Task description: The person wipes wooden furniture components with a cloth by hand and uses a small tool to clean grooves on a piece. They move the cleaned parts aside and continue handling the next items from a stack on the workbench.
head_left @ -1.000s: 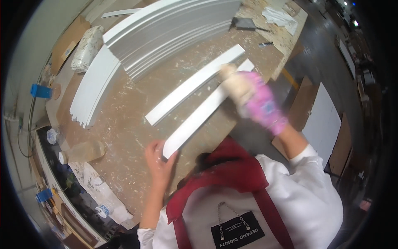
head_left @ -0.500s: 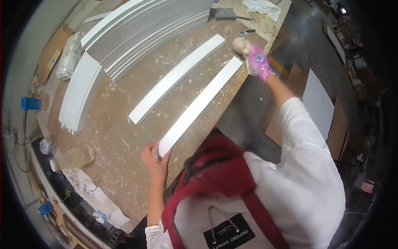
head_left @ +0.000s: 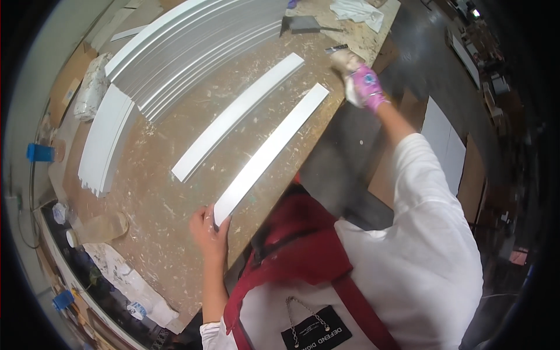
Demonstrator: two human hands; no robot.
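My left hand (head_left: pixel 210 233) grips the near end of a long white strip (head_left: pixel 271 151), thumb on one side and fingers on the other. The strip lies slantwise along the table's right edge. Just past its far end is my right hand (head_left: pixel 363 81), in a pink glove with cream fingers. Its fingers are curled, and a whitish bit shows under the palm; what it holds is hidden. A second white strip (head_left: pixel 236 119) rests parallel on the table, to the left of the first.
Stacked white strips (head_left: pixel 198 55) fill the table's far side, with a shorter stack (head_left: pixel 108 140) at left. A dark scraper-like tool (head_left: pixel 303 24), a small black tool (head_left: pixel 336 49) and a white cloth (head_left: pixel 359 13) lie far right. A bottle (head_left: pixel 99 228) lies near left.
The view has shifted slightly, moving the table leftward in it. My right hand has moved a little further from the strip's far end. My left hand keeps its grip.
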